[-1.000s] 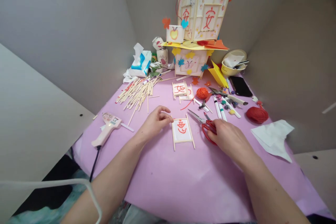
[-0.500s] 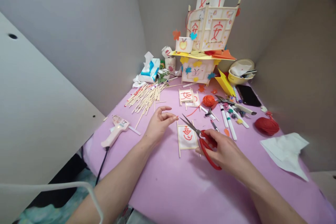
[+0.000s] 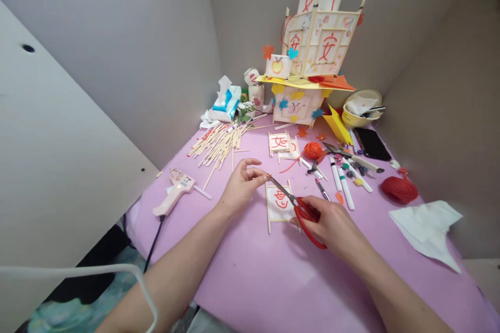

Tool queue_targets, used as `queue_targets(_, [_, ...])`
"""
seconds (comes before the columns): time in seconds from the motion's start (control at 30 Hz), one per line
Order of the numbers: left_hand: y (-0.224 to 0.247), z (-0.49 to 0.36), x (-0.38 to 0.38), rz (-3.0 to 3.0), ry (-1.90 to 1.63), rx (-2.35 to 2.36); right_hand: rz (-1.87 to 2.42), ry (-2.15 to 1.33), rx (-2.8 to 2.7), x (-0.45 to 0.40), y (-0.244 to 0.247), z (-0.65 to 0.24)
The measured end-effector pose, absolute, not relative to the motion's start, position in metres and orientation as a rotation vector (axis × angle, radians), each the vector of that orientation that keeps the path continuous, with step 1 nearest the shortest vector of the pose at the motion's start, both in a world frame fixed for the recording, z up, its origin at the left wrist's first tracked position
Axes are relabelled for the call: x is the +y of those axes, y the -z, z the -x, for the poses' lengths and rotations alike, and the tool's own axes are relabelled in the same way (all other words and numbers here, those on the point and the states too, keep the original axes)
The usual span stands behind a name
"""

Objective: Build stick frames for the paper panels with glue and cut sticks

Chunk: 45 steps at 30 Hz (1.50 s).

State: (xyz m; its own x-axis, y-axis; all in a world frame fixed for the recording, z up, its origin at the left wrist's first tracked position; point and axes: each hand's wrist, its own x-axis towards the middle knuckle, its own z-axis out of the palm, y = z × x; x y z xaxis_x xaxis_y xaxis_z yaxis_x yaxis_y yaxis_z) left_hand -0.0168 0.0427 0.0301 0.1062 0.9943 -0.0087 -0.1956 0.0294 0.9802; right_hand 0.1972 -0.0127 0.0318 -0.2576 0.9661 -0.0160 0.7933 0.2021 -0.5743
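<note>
Scissors (image 3: 292, 199), gripped in right hand (image 3: 332, 221), have closed up, tips now at pinching left hand (image 3: 242, 184), its catch too small to tell, so snipping seems underway.

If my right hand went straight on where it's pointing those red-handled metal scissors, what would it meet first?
Probably your left hand, at its fingertips: the red-handled metal scissors in your right hand point there, though depth leaves contact unclear.
</note>
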Motion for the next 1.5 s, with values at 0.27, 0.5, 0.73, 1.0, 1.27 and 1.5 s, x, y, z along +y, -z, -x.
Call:
queue_targets(0.27, [-0.028,0.017,0.044,-1.110,-1.209,0.987,1.662,-0.659,-2.137,-0.013,-0.032,-0.197])
queue_targets(0.5, [-0.026,0.015,0.046,-1.092,-1.207,1.030,1.751,-0.646,-2.150,-0.009,-0.030,-0.194])
queue_targets(0.73, [-0.019,0.024,0.054,-1.079,-1.165,1.143,2.069,-0.349,-2.144,-0.001,-0.029,-0.208])
queue_targets(1.0, [-0.018,0.017,0.049,-1.123,-1.076,1.038,2.207,-0.195,-2.164,-0.004,-0.024,-0.223])
queue_targets(1.27, [-0.023,0.005,0.034,-1.206,-0.897,0.950,1.402,-0.093,-2.067,-0.005,-0.024,-0.202])
queue_targets(1.5, [-0.025,-0.002,0.023,-1.336,-0.815,0.950,1.207,-0.049,-2.032,-0.006,-0.018,-0.183])
